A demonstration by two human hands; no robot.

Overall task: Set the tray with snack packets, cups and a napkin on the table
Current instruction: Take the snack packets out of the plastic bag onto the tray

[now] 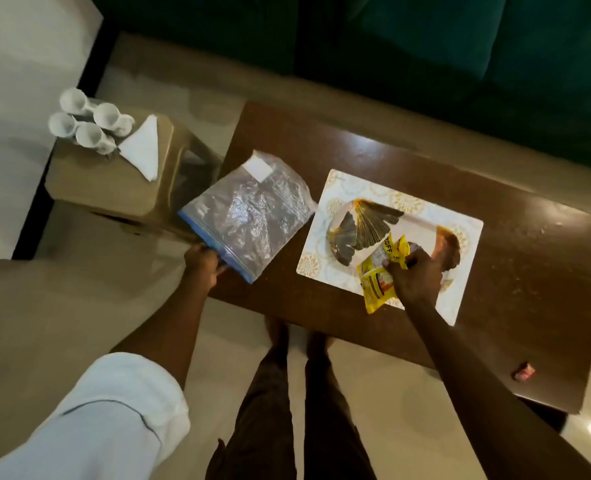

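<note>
A: What sits farthest left?

B: Four white cups (pixel 85 120) stand clustered on a small tan stool (pixel 90 181), with a folded white napkin (pixel 141 152) just beside them on the same top. The stool is left of the brown table (pixel 529 258).

A: And moving right?

B: A clear plastic bag (pixel 249 213) with a blue zip edge lies on the table's left end, its near corner hanging past the edge. The left hand (pixel 202 266) has its fingers closed on that blue edge at the near corner.

A: Where is the tray?

B: The tray (pixel 353 216) rests on a pale patterned placemat (pixel 460 292) in the middle of the table. It is white with a brown leaf pattern.

A: The other hand?

B: The right hand (pixel 417 275) is over the near side of the tray, fingers pinched on a yellow snack packet (pixel 379 282) that lies partly on the tray and partly on the placemat.

A: Anything further right?

B: A small red item (pixel 524 371) lies near the table's near edge, too blurred to tell what it is.
</note>
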